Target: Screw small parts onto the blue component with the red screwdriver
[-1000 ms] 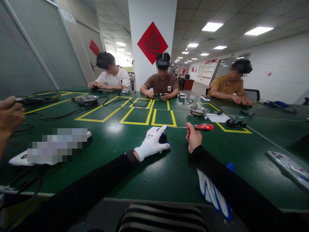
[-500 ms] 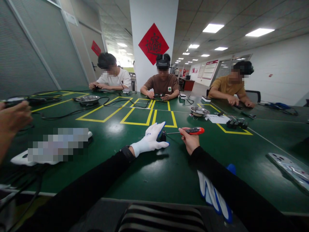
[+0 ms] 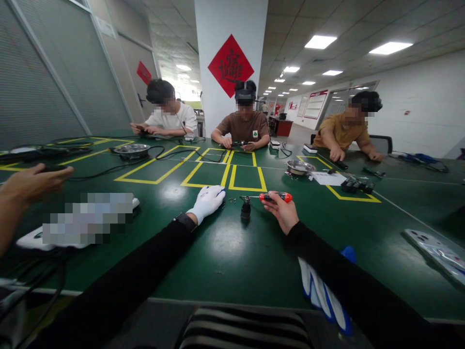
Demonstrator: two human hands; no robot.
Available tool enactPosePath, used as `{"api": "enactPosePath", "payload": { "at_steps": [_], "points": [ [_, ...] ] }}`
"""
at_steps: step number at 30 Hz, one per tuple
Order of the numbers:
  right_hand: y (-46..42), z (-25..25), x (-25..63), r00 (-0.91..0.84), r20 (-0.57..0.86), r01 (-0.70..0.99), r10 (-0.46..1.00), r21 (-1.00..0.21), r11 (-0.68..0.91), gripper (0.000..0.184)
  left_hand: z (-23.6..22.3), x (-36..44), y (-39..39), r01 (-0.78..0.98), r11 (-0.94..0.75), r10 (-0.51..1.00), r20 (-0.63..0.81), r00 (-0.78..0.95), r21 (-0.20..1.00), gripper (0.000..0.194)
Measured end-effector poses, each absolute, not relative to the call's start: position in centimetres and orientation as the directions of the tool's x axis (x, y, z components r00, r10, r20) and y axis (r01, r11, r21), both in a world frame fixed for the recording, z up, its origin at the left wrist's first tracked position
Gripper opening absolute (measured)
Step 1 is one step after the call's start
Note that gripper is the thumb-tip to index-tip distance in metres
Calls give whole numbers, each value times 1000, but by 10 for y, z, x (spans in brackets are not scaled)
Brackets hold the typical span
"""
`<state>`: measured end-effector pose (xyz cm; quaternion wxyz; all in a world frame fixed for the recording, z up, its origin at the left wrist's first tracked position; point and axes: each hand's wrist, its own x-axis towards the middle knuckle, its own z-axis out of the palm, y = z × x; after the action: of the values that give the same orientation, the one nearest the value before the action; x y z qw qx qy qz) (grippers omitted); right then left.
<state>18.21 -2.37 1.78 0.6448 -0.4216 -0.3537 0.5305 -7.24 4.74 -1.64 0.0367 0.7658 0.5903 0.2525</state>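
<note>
My right hand point(image 3: 281, 211) is bare and closed around the red-and-black handle of a screwdriver point(image 3: 276, 196). Its thin shaft points left, level with the top of a small black tapered part point(image 3: 246, 209) that stands upright on the green table point(image 3: 225, 257). To the left of that part, my left hand point(image 3: 208, 201) wears a white glove and is apart from it. Its fingers are drawn together and bent down at the tabletop, so whatever they grip is hidden. Several tiny metal pieces point(image 3: 232, 199), like screws, lie between this hand and the black part.
A second white-and-blue glove point(image 3: 323, 291) lies under my right forearm. The clear phone case point(image 3: 436, 257) is at the right, a white device point(image 3: 134, 203) at the left. Metal bowls point(image 3: 300, 167) and black parts point(image 3: 358, 185) sit farther back. Several people work around the table.
My left hand has moved left off the black part, its spread fingers now drawn together. The screwdriver has shifted left with my right hand. A neighbour's hand at the left has moved.
</note>
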Motion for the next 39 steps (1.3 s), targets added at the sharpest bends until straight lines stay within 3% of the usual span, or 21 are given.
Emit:
{"api": "enactPosePath", "payload": {
  "at_steps": [5, 10, 16, 31, 39],
  "points": [
    [-23, 18, 183, 166, 53, -410, 985, -904, 118, 23, -19, -74, 51, 884, -305, 922, 340, 182, 354, 40],
    [-28, 21, 180, 22, 144, -402, 989, -905, 140, 32, -19, -75, 51, 894, -295, 921, 349, 172, 338, 38],
    [-32, 20, 176, -104, 141, -379, 985, -921, 92, 26, -15, -72, 43, 900, -299, 914, 368, 174, 318, 37],
    [-29, 17, 175, -107, 93, -332, 990, -942, 52, 30, -14, -71, 43, 908, -301, 902, 397, 171, 291, 37],
    [-27, 17, 177, -72, 126, -414, 989, -906, 85, 29, -11, -72, 42, 894, -307, 897, 413, 157, 326, 30]
  ]
}}
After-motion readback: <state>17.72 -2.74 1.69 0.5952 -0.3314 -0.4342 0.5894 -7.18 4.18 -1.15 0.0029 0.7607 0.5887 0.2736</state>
